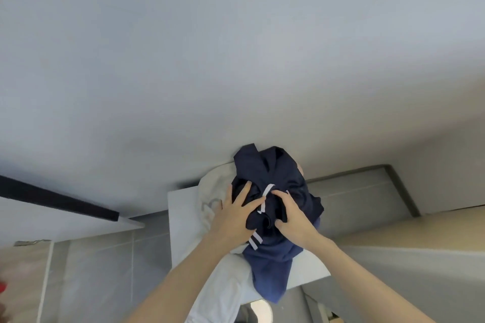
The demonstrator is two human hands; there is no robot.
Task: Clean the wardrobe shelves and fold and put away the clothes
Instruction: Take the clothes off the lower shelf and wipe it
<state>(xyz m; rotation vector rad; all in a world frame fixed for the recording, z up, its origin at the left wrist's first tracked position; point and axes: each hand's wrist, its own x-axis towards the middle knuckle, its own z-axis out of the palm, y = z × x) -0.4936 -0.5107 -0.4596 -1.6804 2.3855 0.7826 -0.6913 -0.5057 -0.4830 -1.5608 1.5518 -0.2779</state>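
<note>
Two bare hands work a heap of clothes at the lower centre of the frame, piled on one white shelf (181,231) under a pale ceiling (236,47). The left hand (237,214) lies flat with fingers spread, pressing on one navy garment (262,168) with white stripes. The right hand (291,217) has its fingers and thumb curled into a fold of the same garment, gripping it. Three pieces can be counted: the navy one on top, one cream garment (212,189) beneath it at left, and one lighter blue garment (270,270) hanging over the shelf's front edge. A pale cloth (223,283) drooping behind the left forearm may belong to the cream piece; this cannot be told. One black bar (57,200) crosses the left side. A blurred red shape (2,286) is cut off at the lower left edge.
</note>
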